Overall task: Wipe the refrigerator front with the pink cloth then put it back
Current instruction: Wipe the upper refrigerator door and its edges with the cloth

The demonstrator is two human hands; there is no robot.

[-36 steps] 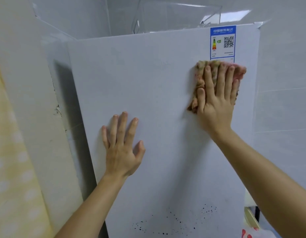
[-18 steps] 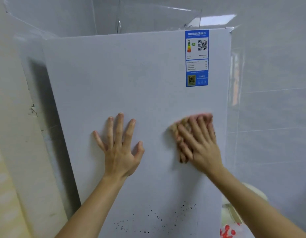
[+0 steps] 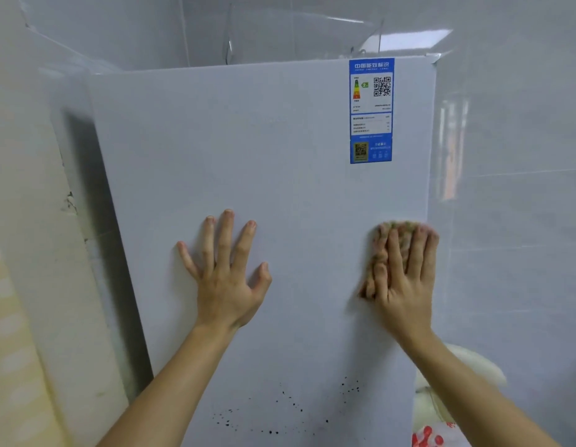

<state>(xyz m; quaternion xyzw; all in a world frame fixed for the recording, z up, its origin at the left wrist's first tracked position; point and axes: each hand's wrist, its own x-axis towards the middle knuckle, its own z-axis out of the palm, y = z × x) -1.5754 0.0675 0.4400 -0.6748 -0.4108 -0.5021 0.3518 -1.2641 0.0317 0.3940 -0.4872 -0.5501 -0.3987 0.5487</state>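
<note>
Pink cloth (image 3: 395, 243) is pressed flat against refrigerator front (image 3: 280, 175) near its right edge by right hand (image 3: 404, 279), fingers straight. Left hand (image 3: 227, 275) is laid open on the door, fingers spread, nothing held; black specks (image 3: 286, 411) are seen lower down

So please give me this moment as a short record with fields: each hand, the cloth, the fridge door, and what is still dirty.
left hand: flat on the refrigerator front, fingers spread, holds nothing
right hand: straight fingers press the pink cloth on the door
cloth position: near the door's right edge, below the blue label
dirt left: black specks low on the door, below both hands
wiping: not yet finished
</note>
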